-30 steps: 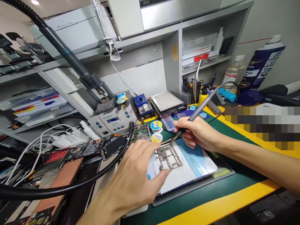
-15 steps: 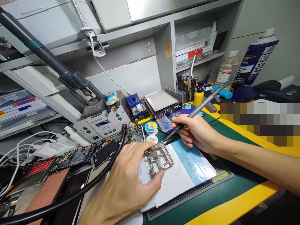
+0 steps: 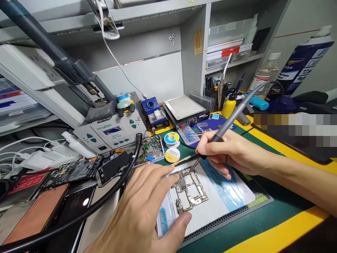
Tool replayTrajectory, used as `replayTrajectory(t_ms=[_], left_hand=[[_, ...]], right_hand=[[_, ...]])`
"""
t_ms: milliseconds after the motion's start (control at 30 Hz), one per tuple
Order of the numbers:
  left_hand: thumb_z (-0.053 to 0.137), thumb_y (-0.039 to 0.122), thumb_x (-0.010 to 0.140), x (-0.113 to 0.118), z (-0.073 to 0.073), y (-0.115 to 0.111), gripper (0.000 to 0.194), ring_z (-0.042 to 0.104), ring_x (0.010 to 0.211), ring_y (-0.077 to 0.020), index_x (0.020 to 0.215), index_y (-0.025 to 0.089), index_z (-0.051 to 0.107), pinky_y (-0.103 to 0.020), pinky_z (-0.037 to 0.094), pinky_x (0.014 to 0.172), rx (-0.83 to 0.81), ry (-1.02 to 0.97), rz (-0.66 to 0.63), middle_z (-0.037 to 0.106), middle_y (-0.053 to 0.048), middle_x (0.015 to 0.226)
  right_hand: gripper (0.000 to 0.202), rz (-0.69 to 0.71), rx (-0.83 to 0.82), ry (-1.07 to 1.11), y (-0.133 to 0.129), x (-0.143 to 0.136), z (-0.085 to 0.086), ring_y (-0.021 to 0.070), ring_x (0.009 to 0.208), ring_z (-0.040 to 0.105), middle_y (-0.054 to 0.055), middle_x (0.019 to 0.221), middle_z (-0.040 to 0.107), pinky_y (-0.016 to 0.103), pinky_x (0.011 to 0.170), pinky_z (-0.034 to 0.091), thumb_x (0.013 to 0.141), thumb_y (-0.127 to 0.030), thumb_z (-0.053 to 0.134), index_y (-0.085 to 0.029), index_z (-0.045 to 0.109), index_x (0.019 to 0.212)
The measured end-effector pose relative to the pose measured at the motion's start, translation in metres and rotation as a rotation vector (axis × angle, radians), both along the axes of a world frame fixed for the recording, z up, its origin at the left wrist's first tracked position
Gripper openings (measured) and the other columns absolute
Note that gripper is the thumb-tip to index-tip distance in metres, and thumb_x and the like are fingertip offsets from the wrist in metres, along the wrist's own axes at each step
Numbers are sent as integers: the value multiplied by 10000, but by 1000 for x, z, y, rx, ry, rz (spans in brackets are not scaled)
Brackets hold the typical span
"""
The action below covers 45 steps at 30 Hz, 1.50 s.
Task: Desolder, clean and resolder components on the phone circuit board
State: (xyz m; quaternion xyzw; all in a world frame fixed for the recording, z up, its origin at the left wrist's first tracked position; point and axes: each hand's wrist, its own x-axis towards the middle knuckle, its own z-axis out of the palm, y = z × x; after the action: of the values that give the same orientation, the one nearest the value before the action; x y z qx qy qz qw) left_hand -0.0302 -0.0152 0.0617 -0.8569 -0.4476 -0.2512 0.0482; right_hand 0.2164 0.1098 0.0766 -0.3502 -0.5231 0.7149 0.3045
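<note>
My right hand [image 3: 223, 151] grips a grey soldering iron [image 3: 234, 116] like a pen. Its metal tip points down at the top right edge of a phone circuit board [image 3: 193, 191]; whether it touches, I cannot tell. My left hand [image 3: 142, 211] spans the board's left side, an index fingertip on its upper left part and the thumb by its lower edge, steadying it. Beneath the board lies a white sheet [image 3: 210, 211] on a blue and white pad [image 3: 237, 186]. A thin yellow-ended stick [image 3: 183, 160] lies just behind the board.
A black hose [image 3: 105, 207] crosses the left side in front of stacked phones [image 3: 37, 214]. Behind stand a grey hot-air station [image 3: 113, 131], a blue soldering station [image 3: 154, 110] and a flat heating plate [image 3: 185, 107]. Round tins [image 3: 172, 154] and a parts tray [image 3: 152, 149] sit nearby.
The iron's tip has come down to the board's edge. The board now lies flatter on the white sheet, and my left index finger has shifted onto it. The view has shifted slightly.
</note>
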Motion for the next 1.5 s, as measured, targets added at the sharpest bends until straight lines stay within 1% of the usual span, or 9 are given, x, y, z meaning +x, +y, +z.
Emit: replayTrajectory(t_ms=[133, 233, 367, 500, 600, 733, 833, 1233, 1500], left_hand=[[718, 270, 965, -6, -10, -5, 412, 586, 1372, -279, 1356, 208, 605, -490, 466, 1211, -3, -15, 49, 673, -114, 1427], [700, 283, 965, -5, -19, -7, 466, 587, 1377, -295, 1409, 211, 576, -498, 486, 1191, -21, -72, 92, 672, -114, 1434], [701, 266, 943, -1, -25, -7, 567, 582, 1392, -294, 1482, 215, 536, -470, 516, 1172, -53, -136, 68, 673, -102, 1439], [687, 223, 933, 0, -26, -6, 575, 575, 1389, -276, 1486, 207, 529, -439, 497, 1193, -57, -155, 54, 667, -90, 1438], [656, 215, 940, 0, -28, -5, 557, 551, 1404, -259, 1481, 191, 524, -419, 465, 1223, -85, -166, 52, 645, -89, 1449], [645, 211, 936, -1, -29, -4, 555, 525, 1417, -262, 1475, 175, 519, -426, 443, 1235, -108, -156, 44, 618, -102, 1466], [611, 192, 946, 0, -29, -6, 529, 535, 1404, -257, 1468, 183, 524, -428, 455, 1226, -107, -174, 58, 632, -95, 1447], [615, 208, 924, 4, -32, -6, 520, 565, 1372, -305, 1438, 194, 544, -496, 496, 1159, -61, -147, 101, 679, -114, 1406], [610, 181, 929, 5, -30, -6, 508, 542, 1388, -268, 1433, 170, 550, -436, 462, 1190, -73, -143, 93, 654, -102, 1413]], right_hand=[[254, 77, -13, -35, 0, 2, 0, 119, 313, 558, -27, 484, 639, 191, 295, 485, 706, -292, 918, -170, 695, 698], [263, 122, -23, -55, 1, 4, -1, 139, 327, 621, 15, 546, 711, 185, 320, 506, 773, -315, 905, -165, 699, 707], [171, 111, -22, -51, 1, 6, -3, 131, 350, 635, -17, 524, 682, 155, 339, 495, 821, -282, 867, -171, 741, 792], [161, 123, -40, -46, -3, 6, -4, 135, 319, 601, -36, 430, 634, 141, 332, 453, 815, -266, 865, -199, 736, 885], [162, 130, -57, -94, -9, 3, -5, 129, 313, 596, -25, 486, 679, 133, 307, 420, 777, -235, 871, -207, 722, 832], [183, 61, -14, -205, -18, -1, -5, 127, 321, 586, -14, 539, 716, 161, 305, 459, 687, -198, 881, -213, 722, 775], [160, 33, 15, -235, -20, -2, -5, 127, 313, 574, -14, 519, 702, 167, 307, 462, 686, -210, 865, -216, 718, 748], [185, 55, 6, -240, -20, -3, -3, 130, 316, 591, -10, 497, 702, 163, 319, 479, 710, -241, 874, -221, 690, 712], [180, 77, -29, -184, -18, -3, -3, 122, 337, 615, -14, 526, 718, 153, 339, 511, 718, -209, 905, -208, 726, 720]])
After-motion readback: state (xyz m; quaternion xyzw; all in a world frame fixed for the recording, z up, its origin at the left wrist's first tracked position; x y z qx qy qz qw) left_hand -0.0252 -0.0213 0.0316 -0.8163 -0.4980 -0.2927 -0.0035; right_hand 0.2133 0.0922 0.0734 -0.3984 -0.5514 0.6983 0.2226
